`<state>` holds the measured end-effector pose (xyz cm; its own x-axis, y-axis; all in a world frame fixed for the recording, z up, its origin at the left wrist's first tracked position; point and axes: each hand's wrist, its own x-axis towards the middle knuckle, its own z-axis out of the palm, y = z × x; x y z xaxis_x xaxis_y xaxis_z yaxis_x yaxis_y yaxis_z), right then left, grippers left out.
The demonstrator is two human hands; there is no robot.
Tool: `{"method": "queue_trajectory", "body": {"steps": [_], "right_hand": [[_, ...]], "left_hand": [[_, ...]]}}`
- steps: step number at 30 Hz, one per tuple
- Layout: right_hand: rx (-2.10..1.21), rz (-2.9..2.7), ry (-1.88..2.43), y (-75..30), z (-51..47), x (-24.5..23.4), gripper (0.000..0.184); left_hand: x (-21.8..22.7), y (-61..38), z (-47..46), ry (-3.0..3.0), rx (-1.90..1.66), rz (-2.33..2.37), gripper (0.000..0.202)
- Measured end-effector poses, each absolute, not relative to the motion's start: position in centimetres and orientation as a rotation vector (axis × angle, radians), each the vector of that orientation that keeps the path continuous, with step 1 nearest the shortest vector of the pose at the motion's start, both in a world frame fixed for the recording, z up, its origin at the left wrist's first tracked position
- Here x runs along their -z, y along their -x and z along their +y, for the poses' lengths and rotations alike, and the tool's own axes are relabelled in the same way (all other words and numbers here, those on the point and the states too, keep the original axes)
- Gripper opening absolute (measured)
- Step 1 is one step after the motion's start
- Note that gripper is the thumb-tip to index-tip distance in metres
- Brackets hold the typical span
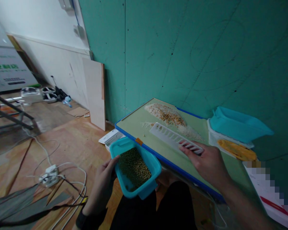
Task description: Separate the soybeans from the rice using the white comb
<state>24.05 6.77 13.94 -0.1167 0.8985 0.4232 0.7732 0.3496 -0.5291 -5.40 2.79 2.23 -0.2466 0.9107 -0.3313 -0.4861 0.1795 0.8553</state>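
My left hand grips the rim of a turquoise plastic container, tilted just off the table's near edge. Inside it lie small dark green beans beside pale yellow beans. My right hand is closed around one end of a long white slotted plastic strip, held over the table. Beyond the strip, a spread pile of white grains mixed with yellow-brown beans covers part of the pale green tabletop. A few grains lie scattered near the strip's far end.
At the table's right stand a turquoise basin and a yellow cloth-like item. A green wall rises behind. On the floor to the left are a power strip with loose cables and a leaning board.
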Motion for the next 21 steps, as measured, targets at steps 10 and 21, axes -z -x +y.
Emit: {"method": "queue_trajectory", "body": {"steps": [10,21], "right_hand": [[0.056,-1.904,1.675,-28.9,6.3,-12.8,0.028],[-0.201,-2.065,1.342,-22.7,2.6,-12.7,0.024]], "left_hand": [[-1.1,5.3,3.0,-0.489,-1.406,1.172,0.03],[-2.2,5.2,3.0,-0.476,-1.426,1.214,0.031]]}}
